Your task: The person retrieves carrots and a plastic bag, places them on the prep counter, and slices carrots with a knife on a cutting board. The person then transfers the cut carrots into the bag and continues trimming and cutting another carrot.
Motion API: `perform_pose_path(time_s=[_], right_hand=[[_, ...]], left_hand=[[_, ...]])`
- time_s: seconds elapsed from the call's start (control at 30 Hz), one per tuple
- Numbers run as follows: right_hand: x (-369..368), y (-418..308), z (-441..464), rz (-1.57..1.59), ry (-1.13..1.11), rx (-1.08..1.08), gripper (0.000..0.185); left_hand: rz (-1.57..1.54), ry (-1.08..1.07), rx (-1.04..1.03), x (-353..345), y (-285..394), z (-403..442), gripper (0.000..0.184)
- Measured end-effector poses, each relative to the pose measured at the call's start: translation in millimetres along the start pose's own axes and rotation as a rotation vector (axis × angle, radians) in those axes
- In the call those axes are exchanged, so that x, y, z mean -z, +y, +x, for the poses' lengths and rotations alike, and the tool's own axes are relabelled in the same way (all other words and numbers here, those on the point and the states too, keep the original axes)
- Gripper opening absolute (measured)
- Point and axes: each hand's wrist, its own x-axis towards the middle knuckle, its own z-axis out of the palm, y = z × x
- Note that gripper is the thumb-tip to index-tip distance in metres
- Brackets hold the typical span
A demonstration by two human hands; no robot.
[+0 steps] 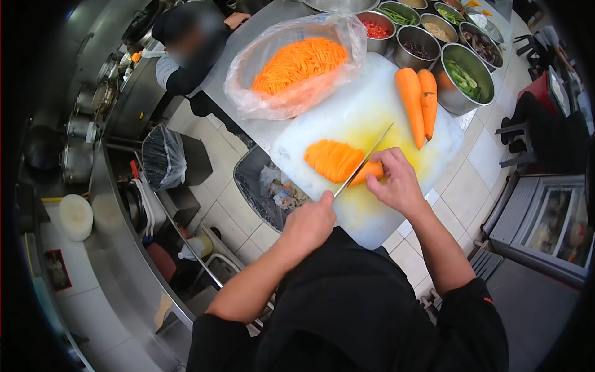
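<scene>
My left hand (310, 224) is wrapped round the handle of a knife (365, 159), whose blade points up and to the right across a carrot. My right hand (395, 181) presses its fingertips on the uncut end of that carrot (370, 173), to the right of the blade. Left of the blade, overlapping carrot slices (328, 160) lie fanned out on the white cutting board (365, 217). Two whole peeled carrots (410, 102) rest at the board's upper right. A clear plastic bag (242, 99) of shredded carrot (300, 65) stands behind the board. The knife's edge against the carrot is partly hidden.
Several metal bowls of cut ingredients, among them one with green vegetables (463, 80), line the far right. A lined bin (248, 189) with scraps sits below the board's left edge. Another person (189, 59) stands at the far left. A glass-doored fridge (545, 217) is at right.
</scene>
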Motion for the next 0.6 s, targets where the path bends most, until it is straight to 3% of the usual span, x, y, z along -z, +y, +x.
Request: perform_pose_path(time_s=[0.1, 0.4, 0.6], right_hand=[[4.6, -8.3, 2.9, 0.039, -0.053, -0.112, 0.031], [2.4, -7.1, 1.9, 0.047, -0.018, -0.085, 0.030], [0.8, -6.4, 1.1, 0.058, -0.005, -0.080, 0.030]], left_hand=[[-0.033, 0.019, -0.040, 7.4, -2.7, -13.3, 0.020], [0.045, -0.099, 0.029, 43.1, -1.4, -83.7, 0.019], [-0.007, -0.081, 0.038, 9.2, -1.2, -35.0, 0.019]])
